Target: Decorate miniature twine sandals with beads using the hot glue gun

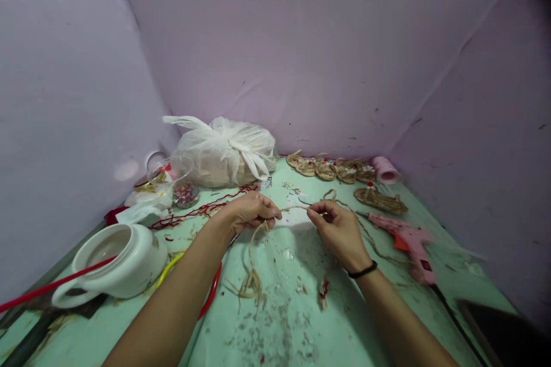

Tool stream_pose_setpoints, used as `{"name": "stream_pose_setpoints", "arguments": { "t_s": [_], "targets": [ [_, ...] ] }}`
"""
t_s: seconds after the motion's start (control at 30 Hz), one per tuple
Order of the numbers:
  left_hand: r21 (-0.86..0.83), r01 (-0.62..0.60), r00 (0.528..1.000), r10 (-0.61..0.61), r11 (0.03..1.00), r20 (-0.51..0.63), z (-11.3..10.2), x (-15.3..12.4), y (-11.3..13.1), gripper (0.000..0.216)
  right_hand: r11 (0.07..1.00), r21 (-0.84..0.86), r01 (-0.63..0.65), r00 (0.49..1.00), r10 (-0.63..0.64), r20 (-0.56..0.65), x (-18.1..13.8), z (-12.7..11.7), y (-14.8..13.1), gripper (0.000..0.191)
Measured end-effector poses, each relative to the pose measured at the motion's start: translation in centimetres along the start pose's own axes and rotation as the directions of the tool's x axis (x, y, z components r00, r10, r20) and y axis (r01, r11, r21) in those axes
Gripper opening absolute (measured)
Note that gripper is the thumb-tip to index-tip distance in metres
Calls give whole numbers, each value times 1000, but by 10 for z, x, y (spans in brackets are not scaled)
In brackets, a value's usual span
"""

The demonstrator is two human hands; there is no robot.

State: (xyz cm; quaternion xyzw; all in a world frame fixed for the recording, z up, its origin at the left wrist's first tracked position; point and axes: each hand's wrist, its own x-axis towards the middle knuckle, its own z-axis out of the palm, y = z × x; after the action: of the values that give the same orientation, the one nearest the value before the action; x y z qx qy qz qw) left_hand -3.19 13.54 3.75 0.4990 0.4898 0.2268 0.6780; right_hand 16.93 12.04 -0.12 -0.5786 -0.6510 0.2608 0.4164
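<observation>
Both hands pinch one length of jute cord (pixel 294 207), stretched between them just above the green tabletop. My left hand (pixel 253 211) grips it with thumb and fingers closed, and a loose piece of cord (pixel 250 252) hangs below, ending in a frayed tuft on the table. My right hand (pixel 338 230), with a black band at the wrist, pinches the other side of the stretch. More braided cord (pixel 365 229) runs behind and right of that hand toward the glue gun (pixel 411 241), which is pink and lies on its side. A small red-and-tan tassel (pixel 323 292) lies below my right hand.
A tied white plastic bag (pixel 226 152) stands at the back. Several woven jute pieces (pixel 325 169) and a pink thread spool (pixel 384 171) line the back right. A white mug (pixel 120 261), bead container (pixel 186 195) and red threads (pixel 189 215) are left. Another woven piece (pixel 379 199) lies right.
</observation>
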Motion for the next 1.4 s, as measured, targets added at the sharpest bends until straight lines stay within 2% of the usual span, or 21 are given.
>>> {"name": "stream_pose_setpoints", "arguments": {
  "t_s": [0.17, 0.3, 0.4, 0.57, 0.7, 0.77, 0.87, 0.93, 0.97, 1.1, 1.2, 1.27, 1.33, 1.37, 1.4],
  "targets": [
    [-133, -16, 1000, 15, 991, -14, 1, 0, 2, 15, 995, 71, -76, 997, 78, -27, 1, 1, 2, 19],
    [-268, -79, 995, 60, 960, -79, -4, 0, 6, 11, 983, 150, -109, 992, 98, 82, 2, -1, -1, 26],
    [-336, -109, 991, 76, 936, -110, -6, 0, 7, 6, 975, 191, -114, 989, 94, 112, 1, 2, -3, 25],
    [-378, -114, 991, 79, 919, -106, 4, -1, 9, 5, 975, 205, -90, 994, 76, 76, -2, 10, -2, 22],
    [-441, -164, 982, 101, 883, -162, 17, -4, 15, 8, 984, 177, -19, 1000, 17, 13, -8, 4, -19, 25],
    [-473, -220, 967, 125, 853, -224, 20, -6, 19, 12, 980, 196, 19, 997, -34, 71, -14, 0, -34, 24],
    [-467, -268, 947, 142, 843, -287, 21, -8, 23, 14, 974, 226, 17, 943, -91, 319, -23, -3, -53, 18],
    [-425, -270, 938, 136, 864, -319, 19, -9, 24, 14, 978, 208, -10, 902, -81, 423, -26, -4, -57, 12],
    [-394, -264, 933, 129, 880, -336, 17, -8, 23, 13, 981, 195, -21, 897, -67, 437, -26, -5, -58, 14],
    [-182, -214, 892, 116, 960, -436, 9, -5, 18, 7, 983, 184, -14, 935, -52, 350, -22, -12, -55, 19],
    [44, -215, 803, 202, 976, -560, 10, -9, 18, 5, 977, 211, -23, 949, -45, 312, -18, -16, -56, 18],
    [180, -261, 711, 315, 948, -629, 19, -18, 22, 23, 966, 252, -60, 948, -24, 318, -16, -16, -57, 21],
    [356, -299, 646, 462, 885, -608, 33, -30, 27, 33, 945, 312, -101, 943, -8, 332, -16, -16, -59, 24],
    [516, -285, 653, 558, 808, -512, 41, -36, 30, 30, 931, 345, -118, 942, -5, 335, -16, -16, -60, 25],
    [618, -262, 711, 581, 742, -397, 47, -41, 32, 23, 916, 378, -133, 942, -2, 334, -16, -17, -61, 25]
  ]
}}
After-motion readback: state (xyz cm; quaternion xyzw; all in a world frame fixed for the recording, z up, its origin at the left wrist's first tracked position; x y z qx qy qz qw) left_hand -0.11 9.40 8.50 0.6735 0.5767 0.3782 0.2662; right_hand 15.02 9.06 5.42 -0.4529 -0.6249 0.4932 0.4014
